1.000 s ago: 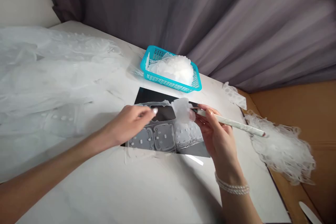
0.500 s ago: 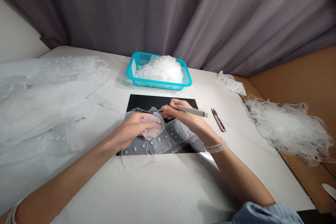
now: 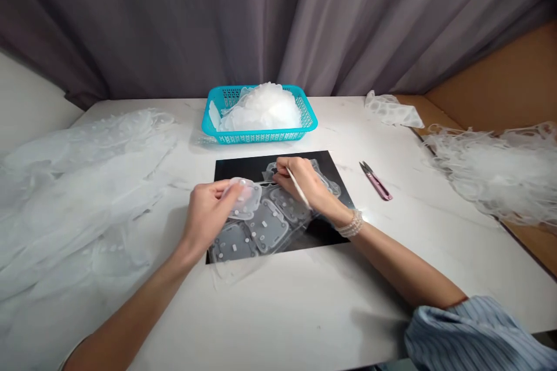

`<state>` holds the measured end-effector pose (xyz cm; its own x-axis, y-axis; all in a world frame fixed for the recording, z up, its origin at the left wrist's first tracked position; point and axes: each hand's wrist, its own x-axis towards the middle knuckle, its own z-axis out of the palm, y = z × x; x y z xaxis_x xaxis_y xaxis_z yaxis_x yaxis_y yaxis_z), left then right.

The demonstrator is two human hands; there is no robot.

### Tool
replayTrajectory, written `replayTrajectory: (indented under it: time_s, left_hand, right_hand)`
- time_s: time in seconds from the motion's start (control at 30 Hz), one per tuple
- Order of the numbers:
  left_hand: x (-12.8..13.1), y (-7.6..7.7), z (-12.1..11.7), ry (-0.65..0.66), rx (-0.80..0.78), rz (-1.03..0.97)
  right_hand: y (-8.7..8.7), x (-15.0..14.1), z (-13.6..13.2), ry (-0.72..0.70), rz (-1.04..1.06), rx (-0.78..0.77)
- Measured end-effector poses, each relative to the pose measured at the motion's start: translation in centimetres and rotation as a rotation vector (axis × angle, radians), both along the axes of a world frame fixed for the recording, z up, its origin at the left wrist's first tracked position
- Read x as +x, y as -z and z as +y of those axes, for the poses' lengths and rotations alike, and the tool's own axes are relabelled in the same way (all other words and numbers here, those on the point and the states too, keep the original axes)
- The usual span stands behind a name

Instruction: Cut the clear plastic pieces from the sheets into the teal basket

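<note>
**Peeling and steadying over the black mat**

Our left hand (image 3: 209,211) pinches a translucent rounded silicone piece (image 3: 243,200), lifting it clear of the clear moulded sheet (image 3: 261,226). Beside it, our right hand (image 3: 304,182) is closed around a thin white tool (image 3: 299,188), tip down on the sheet.

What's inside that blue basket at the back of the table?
The blue basket holds a heap of translucent white pieces, piled above its rim. Whatever lies under the heap, and the basket's floor, is covered.
</note>
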<state>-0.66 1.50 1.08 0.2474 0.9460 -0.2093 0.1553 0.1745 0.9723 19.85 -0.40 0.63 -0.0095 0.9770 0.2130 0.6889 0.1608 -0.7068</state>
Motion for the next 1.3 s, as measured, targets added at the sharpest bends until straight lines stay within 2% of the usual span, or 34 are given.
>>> replayTrajectory:
  time_s: [0.1, 0.17, 0.27, 0.37, 0.43, 0.53, 0.6, 0.73, 0.97, 1.3]
  left_hand:
    - [-0.8, -0.4, 0.5, -0.188, 0.03, -0.12]
    - [-1.2, -0.8, 0.7, -0.221, 0.006, -0.222]
    - [-1.6, -1.1, 0.8, -0.161, -0.051, -0.324]
    - [-1.6, -1.4, 0.4, -0.064, -0.109, -0.363]
    - [-1.5, -1.7, 0.1, -0.01, -0.139, -0.379]
    - [-1.4, -2.0, -0.4, 0.056, -0.174, -0.412]
    - [-1.3, -2.0, -0.5, 0.09, -0.192, -0.433]
    - [-1.5, -2.1, -0.5, 0.12, -0.251, -0.478]
    - [-2.0, -2.3, -0.1, 0.163, -0.319, -0.511]
    - [-2.1, -2.5, 0.2, 0.175, -0.405, -0.503]
  right_hand:
    - [0.4, 1.4, 0.3, -0.007, -0.056, 0.015]
    - [0.2, 2.0, 0.4, -0.007, -0.072, 0.017]
    - [-0.7, 2.2, 0.2, 0.017, -0.093, 0.018]
    - [-2.4, 1.6, -0.3, 0.067, -0.051, 0.042]
    - [-3.7, 0.7, -0.9, 0.014, 0.136, -0.019]
    - [-4.9, -0.9, -1.6, -0.163, 0.54, -0.176]
    - [-5.0, -1.7, -1.8, -0.194, 0.696, -0.215]
    - [-4.1, -2.0, -1.6, -0.1, 0.803, -0.209]
    - [-3.5, -1.2, -1.0, -0.052, 0.837, -0.236]
    - [-4.5, -1.6, -1.2, -0.024, 0.884, -0.245]
